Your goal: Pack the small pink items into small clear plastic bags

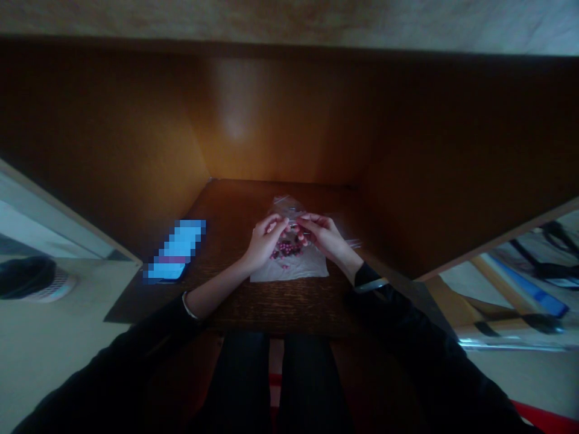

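Observation:
My left hand [265, 241] and my right hand [326, 236] meet over the middle of the desk, the thumb and fingers of each pinched together. What lies between the fingertips is too small and dim to make out. Beneath them a white tissue [289, 273] is spread on the wood, bearing a loose cluster of small pink and dark beads [288, 248]. Just beyond my fingertips lies a clear plastic bag [286, 204], partly covered by my hands. Some clear plastic [353, 243] also shows beside my right wrist.
Wooden panels [280, 120] enclose the desk [280, 307] at the back and both sides. A phone [176, 250] with a blurred-out screen lies at the left. A basket [49, 283] with a dark liner stands on the floor at left; assorted items, including a blue strip [538, 292], lie beyond the right panel.

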`<action>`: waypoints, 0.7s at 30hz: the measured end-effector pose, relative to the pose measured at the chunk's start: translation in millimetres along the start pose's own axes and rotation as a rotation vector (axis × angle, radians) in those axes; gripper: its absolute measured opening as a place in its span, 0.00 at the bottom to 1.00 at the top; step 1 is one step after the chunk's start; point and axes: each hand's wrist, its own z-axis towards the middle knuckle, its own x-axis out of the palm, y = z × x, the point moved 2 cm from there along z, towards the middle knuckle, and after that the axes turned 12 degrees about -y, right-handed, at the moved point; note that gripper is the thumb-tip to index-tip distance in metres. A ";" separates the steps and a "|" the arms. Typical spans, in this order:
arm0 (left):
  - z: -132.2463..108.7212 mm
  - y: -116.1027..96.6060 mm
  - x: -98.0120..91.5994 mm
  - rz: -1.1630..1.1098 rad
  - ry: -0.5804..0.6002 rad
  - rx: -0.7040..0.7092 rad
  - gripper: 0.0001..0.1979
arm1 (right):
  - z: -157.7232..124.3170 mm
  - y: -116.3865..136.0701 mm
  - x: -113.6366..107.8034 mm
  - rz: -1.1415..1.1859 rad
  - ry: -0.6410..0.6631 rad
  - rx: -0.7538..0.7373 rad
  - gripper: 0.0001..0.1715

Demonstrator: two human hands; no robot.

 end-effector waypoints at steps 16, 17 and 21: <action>-1.8 -6.1 3.0 0.019 0.108 -0.007 0.06 | -3.7 -4.0 3.9 -0.007 0.129 0.057 0.12; -2.1 -6.3 3.2 0.024 0.105 -0.006 0.06 | -3.9 -3.9 4.3 -0.009 0.131 0.059 0.12; -4.7 -10.0 6.2 -0.022 0.120 -0.055 0.08 | -6.0 -3.3 6.1 -0.038 0.153 0.070 0.12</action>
